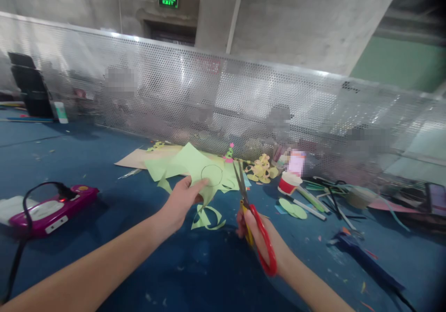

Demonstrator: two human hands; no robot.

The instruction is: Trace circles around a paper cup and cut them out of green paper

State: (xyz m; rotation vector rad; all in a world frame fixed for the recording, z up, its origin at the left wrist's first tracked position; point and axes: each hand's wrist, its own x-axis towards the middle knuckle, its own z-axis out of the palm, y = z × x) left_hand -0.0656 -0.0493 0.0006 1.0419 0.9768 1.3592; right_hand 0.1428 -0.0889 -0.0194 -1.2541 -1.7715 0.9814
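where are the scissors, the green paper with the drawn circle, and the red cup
scissors [256,228], head view, on the red handle loop
green paper [195,163], head view, on the flat sheet left of the drawn circle
red cup [287,185], head view, on its red side wall

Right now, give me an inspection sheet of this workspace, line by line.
Surface: blue table top, strewn with small paper scraps.
Job's things: light green paper with a drawn circle; red-handled scissors, blades nearly closed beside the paper.
Clutter: cut green discs, yellow paper curls, red and white cup, pens, brown card, magenta device.
Grips: left hand pinches the green paper; right hand holds the scissors.
Cables: black cable looping over the magenta device.
Surroundings: perforated metal screen, concrete wall, green exit sign.
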